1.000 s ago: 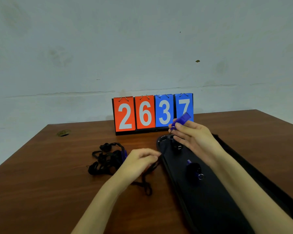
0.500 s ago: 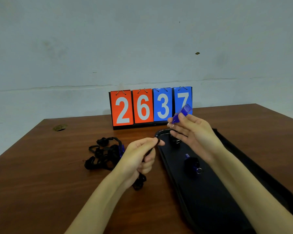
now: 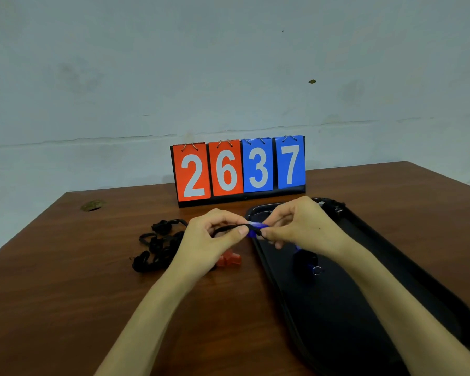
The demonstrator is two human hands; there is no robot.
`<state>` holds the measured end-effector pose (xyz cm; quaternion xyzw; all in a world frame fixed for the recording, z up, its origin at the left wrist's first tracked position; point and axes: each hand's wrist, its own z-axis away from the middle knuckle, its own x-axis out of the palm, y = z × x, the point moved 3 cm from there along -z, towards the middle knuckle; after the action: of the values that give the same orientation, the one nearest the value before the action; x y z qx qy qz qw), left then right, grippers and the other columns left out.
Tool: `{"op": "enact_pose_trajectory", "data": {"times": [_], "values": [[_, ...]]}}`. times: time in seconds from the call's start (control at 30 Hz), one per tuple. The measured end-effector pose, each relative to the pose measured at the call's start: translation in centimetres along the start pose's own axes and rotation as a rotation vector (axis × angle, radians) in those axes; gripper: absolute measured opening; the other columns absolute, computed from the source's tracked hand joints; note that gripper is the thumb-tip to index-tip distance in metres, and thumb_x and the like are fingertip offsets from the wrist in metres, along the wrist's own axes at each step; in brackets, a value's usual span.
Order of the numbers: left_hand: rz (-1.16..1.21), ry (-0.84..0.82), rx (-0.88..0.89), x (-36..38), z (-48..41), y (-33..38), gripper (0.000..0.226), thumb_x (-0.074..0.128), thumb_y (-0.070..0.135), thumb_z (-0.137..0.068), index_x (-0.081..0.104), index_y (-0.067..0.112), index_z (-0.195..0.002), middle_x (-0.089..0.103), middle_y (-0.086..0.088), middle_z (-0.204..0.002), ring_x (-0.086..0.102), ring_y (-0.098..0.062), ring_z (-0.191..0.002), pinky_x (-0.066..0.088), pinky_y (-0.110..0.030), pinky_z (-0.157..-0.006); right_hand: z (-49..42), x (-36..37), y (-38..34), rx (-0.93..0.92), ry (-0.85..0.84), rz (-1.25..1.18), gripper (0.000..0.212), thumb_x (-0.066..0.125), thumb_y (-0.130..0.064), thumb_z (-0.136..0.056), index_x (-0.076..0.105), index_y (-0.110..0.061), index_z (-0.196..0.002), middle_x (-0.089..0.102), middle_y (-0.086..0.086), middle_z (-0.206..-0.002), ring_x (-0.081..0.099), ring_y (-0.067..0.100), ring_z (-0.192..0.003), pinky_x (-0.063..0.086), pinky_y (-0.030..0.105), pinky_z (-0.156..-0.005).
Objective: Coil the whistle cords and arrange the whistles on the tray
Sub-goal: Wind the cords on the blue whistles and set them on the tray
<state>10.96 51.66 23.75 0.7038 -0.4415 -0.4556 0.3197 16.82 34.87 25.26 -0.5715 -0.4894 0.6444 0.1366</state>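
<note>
- Left hand (image 3: pixel 215 237) pinches a thin black cord (image 3: pixel 228 228) over a brown wooden table (image 3: pixel 65 294).
- Right hand (image 3: pixel 304 229) grips a blue plastic whistle (image 3: pixel 257 227) above a black oblong tray (image 3: pixel 350 321).

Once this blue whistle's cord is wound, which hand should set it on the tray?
Likely the right. The right hand grips the blue whistle and sits above the tray, while the left hand pinches the black cord over the table, outside the tray's rim.
</note>
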Motion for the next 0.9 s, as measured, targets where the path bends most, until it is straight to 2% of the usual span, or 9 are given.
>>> {"op": "enact_pose_trajectory", "data": {"times": [0.07, 0.13, 0.2, 0.27, 0.37, 0.47, 0.63, 0.8, 0.9], "values": [[-0.009, -0.014, 0.003, -0.1, -0.1, -0.1, 0.015, 0.064, 0.014, -0.084, 0.07, 0.028, -0.086, 0.069, 0.009, -0.091, 0.061, 0.002, -0.091, 0.047, -0.013, -0.078, 0.3, 0.1, -0.3, -0.023, -0.157, -0.071, 0.006, 0.07, -0.01, -0.08, 0.072, -0.013, -0.085, 0.073, -0.001, -0.074, 0.067, 0.008, -0.063, 0.056, 0.02, -0.064], [0.076, -0.045, -0.043, -0.1, 0.0, -0.1, 0.012, 0.062, 0.018, -0.085, 0.071, 0.025, -0.084, 0.071, 0.01, -0.087, 0.062, 0.0, -0.085, 0.046, -0.017, -0.075, 0.7, 0.1, -0.5, -0.028, -0.259, -0.143, 0.009, 0.066, -0.006, -0.081, 0.07, -0.014, -0.084, 0.072, -0.002, -0.073, 0.068, 0.009, -0.065, 0.056, 0.019, -0.063], [0.276, -0.122, -0.117, -0.1, 0.1, -0.1, 0.012, 0.061, 0.025, -0.081, 0.073, 0.022, -0.08, 0.068, 0.005, -0.076, 0.056, -0.008, -0.068, 0.043, -0.018, -0.061, 0.8, 0.1, -0.6, -0.027, -0.31, -0.19, 0.013, 0.064, -0.004, -0.082, 0.069, -0.015, -0.084, 0.073, -0.002, -0.074, 0.069, 0.011, -0.069, 0.058, 0.022, -0.065], [0.485, -0.209, -0.188, 0.1, 0.3, -0.1, 0.016, 0.058, 0.025, -0.078, 0.073, 0.019, -0.078, 0.061, -0.003, -0.071, 0.046, -0.011, -0.06, 0.039, -0.018, -0.05, 1.0, 0.2, -0.8, -0.046, -0.353, -0.226, 0.016, 0.062, -0.002, -0.083, 0.069, -0.016, -0.084, 0.072, 0.0, -0.075, 0.069, 0.013, -0.071, 0.058, 0.025, -0.068], [0.664, -0.263, -0.256, 0.5, 0.3, -0.1, 0.016, 0.057, 0.021, -0.079, 0.072, 0.017, -0.079, 0.054, -0.006, -0.07, 0.042, -0.014, -0.061, 0.035, -0.019, -0.048, 1.2, 0.5, -1.1, -0.064, -0.399, -0.284, 0.018, 0.061, 0.0, -0.083, 0.068, -0.016, -0.083, 0.072, -0.001, -0.074, 0.069, 0.014, -0.07, 0.058, 0.025, -0.069], [0.689, -0.287, -0.307, 1.3, 0.4, -0.5, 0.014, 0.058, 0.022, -0.079, 0.068, 0.013, -0.083, 0.053, -0.009, -0.073, 0.04, -0.011, -0.055, 0.034, -0.017, -0.044, 1.2, 0.9, -1.2, -0.074, -0.411, -0.34, 0.017, 0.061, 0.003, -0.083, 0.067, -0.013, -0.083, 0.072, -0.001, -0.072, 0.069, 0.011, -0.067, 0.057, 0.022, -0.066], [0.718, -0.274, -0.372, 2.0, 0.6, -0.9, 0.018, 0.053, 0.022, -0.087, 0.059, 0.007, -0.095, 0.051, -0.002, -0.068, 0.033, -0.006, -0.046, 0.025, -0.017, -0.04, 0.8, 0.6, -1.3, -0.096, -0.2, -0.336, 0.011, 0.063, -0.003, -0.083, 0.068, -0.012, -0.085, 0.072, 0.0, -0.072, 0.068, 0.012, -0.068, 0.055, 0.022, -0.066], [0.659, -0.285, -0.437, 2.3, 0.7, -1.0, 0.021, 0.045, 0.022, -0.096, 0.057, 0.006, -0.104, 0.05, -0.003, -0.064, 0.028, -0.005, -0.04, 0.02, -0.015, -0.034, 0.2, -0.5, -0.2, -0.022, 0.25, -0.252, 0.008, 0.069, -0.007, -0.08, 0.067, -0.013, -0.087, 0.071, 0.002, -0.074, 0.068, 0.012, -0.065, 0.056, 0.027, -0.071], [0.523, -0.31, -0.421, 2.4, 0.8, -0.8, 0.021, 0.045, 0.022, -0.097, 0.057, 0.007, -0.107, 0.049, -0.003, -0.06, 0.025, -0.007, -0.036, 0.017, -0.017, -0.033, 0.3, -1.2, 0.3, -0.037, 0.481, -0.108, 0.009, 0.07, -0.015, -0.08, 0.066, -0.019, -0.087, 0.068, -0.006, -0.075, 0.065, 0.004, -0.065, 0.053, 0.018, -0.067]]}}
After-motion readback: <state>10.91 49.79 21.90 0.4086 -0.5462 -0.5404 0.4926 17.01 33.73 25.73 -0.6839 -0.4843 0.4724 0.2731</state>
